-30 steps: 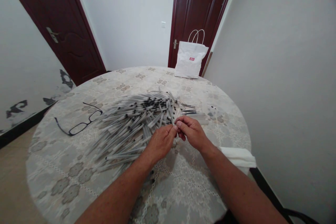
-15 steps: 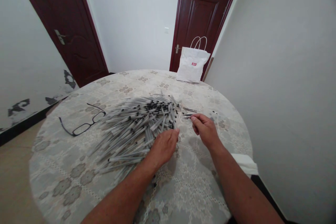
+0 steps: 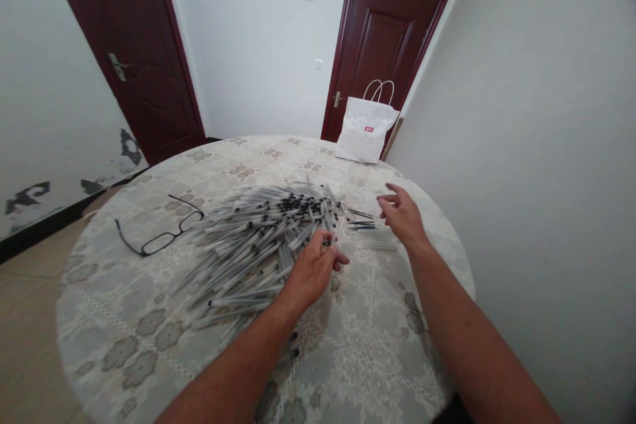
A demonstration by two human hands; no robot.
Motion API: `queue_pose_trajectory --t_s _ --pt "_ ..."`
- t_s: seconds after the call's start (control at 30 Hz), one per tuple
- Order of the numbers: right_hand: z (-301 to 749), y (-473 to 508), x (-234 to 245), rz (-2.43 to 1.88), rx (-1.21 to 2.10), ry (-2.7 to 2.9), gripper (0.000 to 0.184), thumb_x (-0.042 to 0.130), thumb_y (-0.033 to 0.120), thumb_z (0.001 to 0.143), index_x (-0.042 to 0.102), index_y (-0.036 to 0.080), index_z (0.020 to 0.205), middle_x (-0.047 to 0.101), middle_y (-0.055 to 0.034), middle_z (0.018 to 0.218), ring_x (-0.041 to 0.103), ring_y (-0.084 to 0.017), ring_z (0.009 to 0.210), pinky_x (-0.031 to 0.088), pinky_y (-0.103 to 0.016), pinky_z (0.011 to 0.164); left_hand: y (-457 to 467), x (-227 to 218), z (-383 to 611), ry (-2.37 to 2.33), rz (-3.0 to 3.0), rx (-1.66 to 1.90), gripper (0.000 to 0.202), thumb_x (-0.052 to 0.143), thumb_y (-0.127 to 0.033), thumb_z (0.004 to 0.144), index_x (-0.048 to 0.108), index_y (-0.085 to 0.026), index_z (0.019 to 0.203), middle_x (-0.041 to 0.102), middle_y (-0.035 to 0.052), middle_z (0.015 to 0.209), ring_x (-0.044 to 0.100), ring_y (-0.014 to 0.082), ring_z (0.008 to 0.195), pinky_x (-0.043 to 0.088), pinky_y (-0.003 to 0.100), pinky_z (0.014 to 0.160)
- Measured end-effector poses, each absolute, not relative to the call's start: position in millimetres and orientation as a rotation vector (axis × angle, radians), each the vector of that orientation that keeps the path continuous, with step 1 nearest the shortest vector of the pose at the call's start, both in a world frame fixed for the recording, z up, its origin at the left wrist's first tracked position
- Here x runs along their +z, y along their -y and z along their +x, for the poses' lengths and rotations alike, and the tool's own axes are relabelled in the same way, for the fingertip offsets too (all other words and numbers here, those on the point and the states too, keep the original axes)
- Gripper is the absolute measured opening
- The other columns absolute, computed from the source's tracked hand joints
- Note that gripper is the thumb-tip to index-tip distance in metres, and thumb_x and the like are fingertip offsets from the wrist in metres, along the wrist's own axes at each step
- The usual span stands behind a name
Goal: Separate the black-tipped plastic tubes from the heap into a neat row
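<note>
A big heap of clear pen barrels with black tips point(image 3: 258, 238) covers the middle of the round table point(image 3: 149, 318). My left hand point(image 3: 313, 268) rests at the heap's right edge, its fingers curled round one pen at the fingertips. Held above the table farther right, my right hand point(image 3: 402, 215) has its fingers spread and holds nothing. Just left of that hand lies a small group of thin black refills point(image 3: 360, 220) beside a few clear tubes point(image 3: 380, 238).
Black-framed glasses point(image 3: 159, 235) lie on the table's left part. A white paper bag point(image 3: 365, 129) stands at the far edge, in front of a dark door. A wall runs close along the right. A second door and a wall clock are behind.
My hands have come apart. The right hand moved right and away, past the refills, and opened. The left hand stayed by the heap and curled onto a pen. The view tilted up slightly.
</note>
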State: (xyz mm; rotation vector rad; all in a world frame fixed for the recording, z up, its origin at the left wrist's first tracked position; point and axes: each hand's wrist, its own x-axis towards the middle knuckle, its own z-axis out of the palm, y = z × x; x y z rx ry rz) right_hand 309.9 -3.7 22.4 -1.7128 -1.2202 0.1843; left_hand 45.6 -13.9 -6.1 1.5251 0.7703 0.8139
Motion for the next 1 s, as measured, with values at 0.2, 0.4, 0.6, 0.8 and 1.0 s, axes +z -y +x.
queue_pose_trajectory --t_s 0.2,0.4,0.6,0.8,1.0 --pt "279.5 23.8 15.4 -1.605 0.390 1.179 0.040 0.059 0.040 0.087 0.067 0.016 0.118 0.075 -0.0096 0.097 0.057 -0.013 0.054 0.044 -0.025 0.048 10.7 -4.7 46.8 -0.777 1.413 0.902 0.017 0.056 -0.033 0.087 0.055 -0.021 0.099 0.064 0.0028 0.090 0.062 0.0163 0.075 0.051 0.024 0.055" --pt "225.8 62.3 2.1 -1.438 0.832 1.612 0.023 0.067 0.040 0.088 0.070 0.019 0.098 0.069 -0.0017 0.080 0.056 -0.012 0.059 0.042 -0.023 0.052 11.6 -6.0 46.1 -0.792 1.434 0.950 0.018 0.062 -0.036 0.085 0.056 -0.022 0.094 0.061 -0.0006 0.083 0.062 0.0150 0.074 0.055 0.025 0.061" --pt "221.2 66.0 3.2 -1.505 0.639 1.825 0.013 0.065 0.029 0.090 0.069 0.020 0.098 0.064 0.0025 0.075 0.053 -0.011 0.062 0.039 -0.022 0.057 12.0 -8.6 46.7 -0.831 1.553 0.933 0.017 0.063 -0.037 0.085 0.062 -0.021 0.091 0.067 0.0003 0.080 0.065 0.0156 0.072 0.053 0.026 0.066" --pt "263.2 73.5 5.1 -1.770 0.368 2.112 0.011 0.062 0.019 0.089 0.069 0.020 0.097 0.071 -0.0031 0.090 0.062 -0.015 0.079 0.043 -0.026 0.073 6.8 -5.9 43.9 -0.908 1.640 0.835 0.028 0.056 -0.044 0.090 0.067 -0.019 0.088 0.072 0.0044 0.081 0.069 0.0198 0.076 0.052 0.028 0.065" --pt "313.3 68.9 -15.4 -2.371 0.064 1.977 0.022 0.060 0.013 0.085 0.075 0.019 0.100 0.071 -0.0126 0.106 0.065 -0.024 0.097 0.042 -0.030 0.084 1.0 -2.2 36.8 -1.099 1.923 0.914 0.019 0.056 -0.037 0.092 0.066 -0.021 0.090 0.072 0.0031 0.084 0.067 0.0196 0.077 0.047 0.028 0.069"
